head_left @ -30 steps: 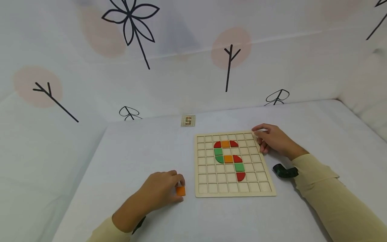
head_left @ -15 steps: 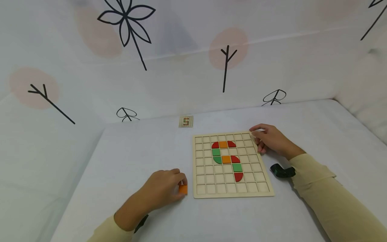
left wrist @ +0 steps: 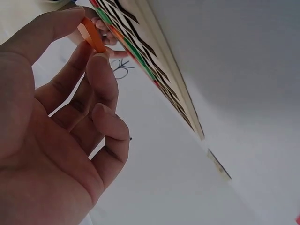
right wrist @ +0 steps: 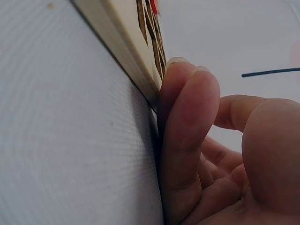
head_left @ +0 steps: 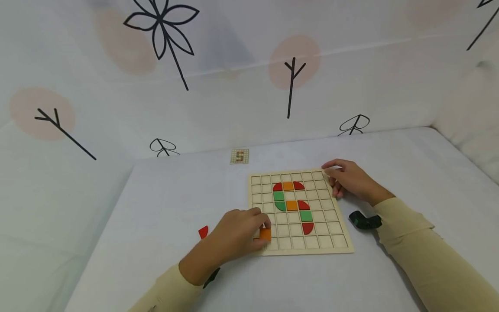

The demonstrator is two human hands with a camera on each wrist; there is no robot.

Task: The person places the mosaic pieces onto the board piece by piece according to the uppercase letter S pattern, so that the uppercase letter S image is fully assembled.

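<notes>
My left hand (head_left: 239,232) pinches an orange square tile (head_left: 265,235) between thumb and fingertips, over the lower left cells of the wooden grid board (head_left: 302,251). In the left wrist view the tile (left wrist: 92,35) is held on edge, off to one side of the board. Red, orange and green tiles (head_left: 306,216) lie in the board's cells in an S-like line. My right hand (head_left: 348,180) rests at the board's upper right side, fingertips against the rim (right wrist: 136,56), its fingers loosely bent. A red rounded piece (head_left: 203,232) lies on the table, left of my left hand.
A small card (head_left: 239,156) printed with an S pattern on a grid lies behind the board. Both forearms wear beige sleeves (head_left: 422,247), with a dark wrist device (head_left: 364,220) by the right one. A white patterned curtain (head_left: 226,104) rises behind the table.
My left hand has carried the orange tile rightward from the table to over the board's lower left. The red piece on the table has come into sight. My right hand has stayed put.
</notes>
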